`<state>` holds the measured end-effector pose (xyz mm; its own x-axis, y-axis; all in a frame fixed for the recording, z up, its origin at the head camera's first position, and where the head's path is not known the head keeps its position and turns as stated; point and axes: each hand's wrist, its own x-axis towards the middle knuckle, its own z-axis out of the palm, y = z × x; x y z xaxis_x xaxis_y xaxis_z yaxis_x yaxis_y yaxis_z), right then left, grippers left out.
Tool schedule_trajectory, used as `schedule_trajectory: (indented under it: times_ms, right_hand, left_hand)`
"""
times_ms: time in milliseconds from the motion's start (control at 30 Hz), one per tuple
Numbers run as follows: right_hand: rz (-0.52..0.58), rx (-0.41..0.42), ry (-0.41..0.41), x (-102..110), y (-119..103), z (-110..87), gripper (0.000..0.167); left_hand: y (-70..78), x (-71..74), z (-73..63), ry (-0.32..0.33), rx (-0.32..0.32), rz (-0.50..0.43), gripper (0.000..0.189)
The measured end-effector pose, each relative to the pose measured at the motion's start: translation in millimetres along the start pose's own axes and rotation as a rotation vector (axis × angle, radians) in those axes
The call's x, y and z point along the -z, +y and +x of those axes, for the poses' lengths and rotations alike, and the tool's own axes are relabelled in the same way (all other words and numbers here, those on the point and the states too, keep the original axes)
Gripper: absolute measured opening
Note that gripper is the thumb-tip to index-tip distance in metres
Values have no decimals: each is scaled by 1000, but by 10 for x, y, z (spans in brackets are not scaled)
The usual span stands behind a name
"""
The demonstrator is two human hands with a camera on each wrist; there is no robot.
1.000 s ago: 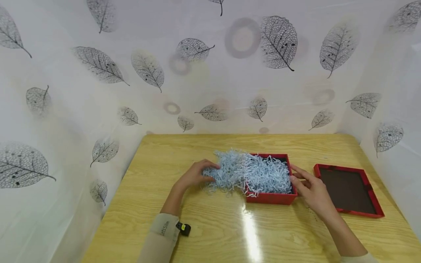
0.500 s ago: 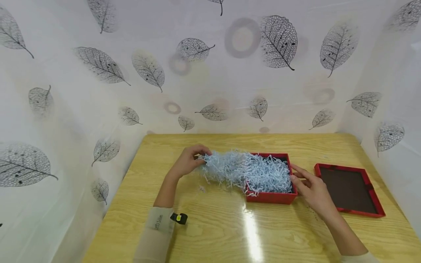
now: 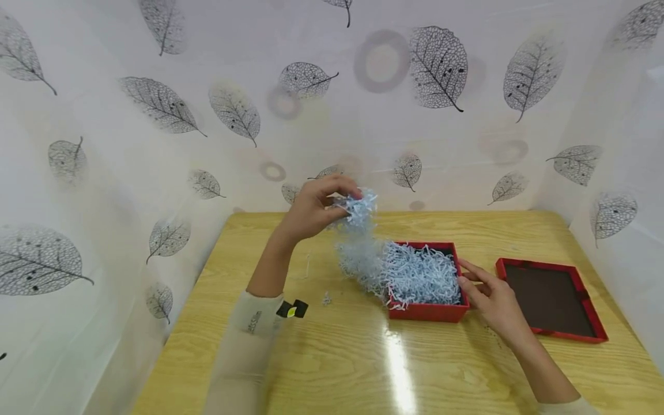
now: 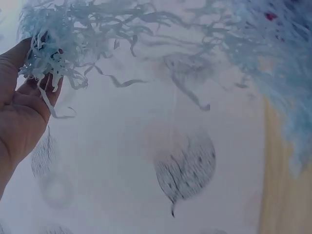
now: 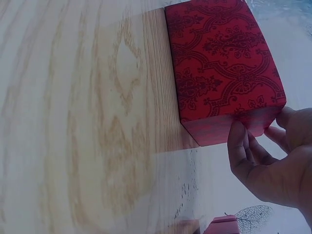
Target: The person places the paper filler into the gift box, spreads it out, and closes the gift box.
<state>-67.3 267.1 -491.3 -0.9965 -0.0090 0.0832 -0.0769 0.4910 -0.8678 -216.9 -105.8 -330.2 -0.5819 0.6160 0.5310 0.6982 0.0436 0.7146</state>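
My left hand (image 3: 319,207) is raised over the back of the table and grips a clump of pale blue shredded paper (image 3: 360,207). Strands trail from that clump down to more shreds beside and over the left rim of a red box (image 3: 427,313). Pale blue shreds (image 3: 422,275) fill most of the box. The right hand (image 3: 490,297) rests its fingertips against the box's right end; in the right wrist view, its thumb (image 5: 237,134) touches that end below the patterned long side. In the left wrist view, the left fingers are partly hidden by the clump (image 4: 53,44).
To the right lies a red lid (image 3: 552,300), its dark inside facing up. A few stray shreds (image 3: 326,298) lie on the wooden table (image 3: 337,357), left of the box. Behind the table hangs a white leaf-print sheet (image 3: 332,132).
My left hand has moved from the table-level shreds up and to the right, lifting a clump that stretches away from the pile. The right hand and the box have stayed in place.
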Motion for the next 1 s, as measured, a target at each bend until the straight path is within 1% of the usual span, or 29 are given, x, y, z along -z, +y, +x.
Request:
schedule_trajectory:
  times_ms: [100, 167, 233, 300, 367, 433, 500, 567, 667, 733, 833, 933, 1000]
  right_hand:
    - [-4, 3, 2, 2, 3, 6, 53]
    - [-10, 7, 4, 3, 4, 12, 52]
    - [-14, 9, 7, 0, 6, 19, 52]
    - [-15, 10, 7, -5, 9, 28, 52]
    - [-15, 13, 5, -15, 15, 36, 52]
    - [-16, 14, 4, -28, 20, 38, 51]
    - [-17, 14, 5, -43, 27, 36, 51]
    - [-19, 13, 7, -53, 33, 31, 51]
    - [-22, 16, 15, -57, 36, 28, 51]
    - [-24, 19, 20, -50, 34, 28, 51]
    - [-23, 17, 20, -31, 28, 28, 51]
    - [-24, 10, 13, -14, 29, 25, 51]
    - [-35, 5, 11, -4, 31, 24, 52]
  left_hand:
    - [120, -135, 222, -18, -44, -28, 24]
    - [160, -242, 349, -29, -63, -51, 25]
    - [152, -363, 446, -36, -72, -64, 27]
    - [126, -496, 514, -51, -70, -63, 28]
    - [67, -640, 549, -73, -45, -51, 27]
    - [-16, -786, 552, -103, 3, -38, 27]
    - [-119, -929, 525, -130, 58, -29, 26]
    - [-240, -1066, 477, -152, 115, -26, 26]
    - [-419, -1256, 387, -186, 171, 11, 27]
    - [-522, -1373, 334, -218, 192, 54, 27]
    - [-629, -1535, 277, -284, 201, 143, 26]
    - [-676, -1673, 250, -360, 207, 211, 25]
    - [-689, -1749, 246, -411, 222, 224, 25]
